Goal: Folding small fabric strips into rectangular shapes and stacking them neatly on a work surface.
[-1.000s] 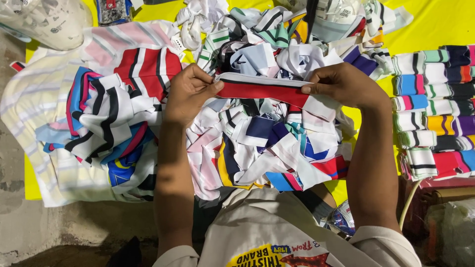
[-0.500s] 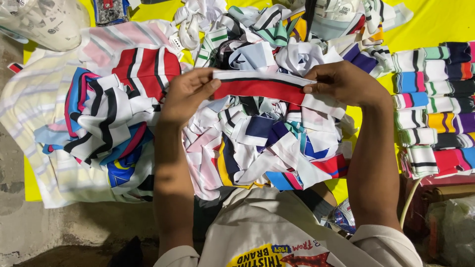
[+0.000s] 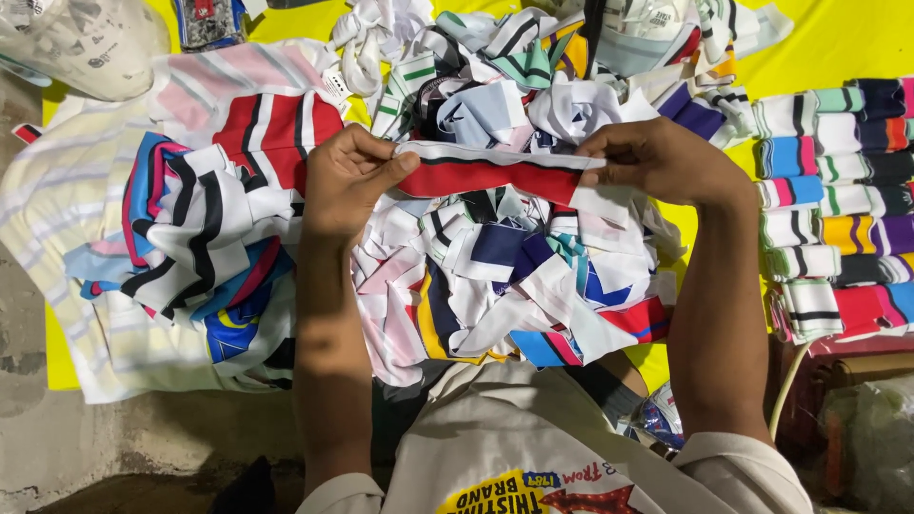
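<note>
A narrow knitted band (image 3: pixel 486 174), red with a white edge and a thin dark stripe, is stretched flat between both my hands above a heap of similar striped collar pieces (image 3: pixel 495 286). My left hand (image 3: pixel 350 181) pinches the band's left end between thumb and fingers. The band's right end is gripped by my right hand (image 3: pixel 657 162), whose fingers curl over the top edge. Both forearms reach up from the bottom of the view.
Folded striped bands lie in neat rows (image 3: pixel 843 200) on the right. A stack of striped fabric panels (image 3: pixel 190 238) sits on the left, over a yellow sheet (image 3: pixel 838 43). A clear plastic bag (image 3: pixel 81 43) is at the top left, bare floor (image 3: pixel 38 447) at the lower left.
The band has been lifted slightly away from me and pulled straighter between my hands. The heap below looks unchanged.
</note>
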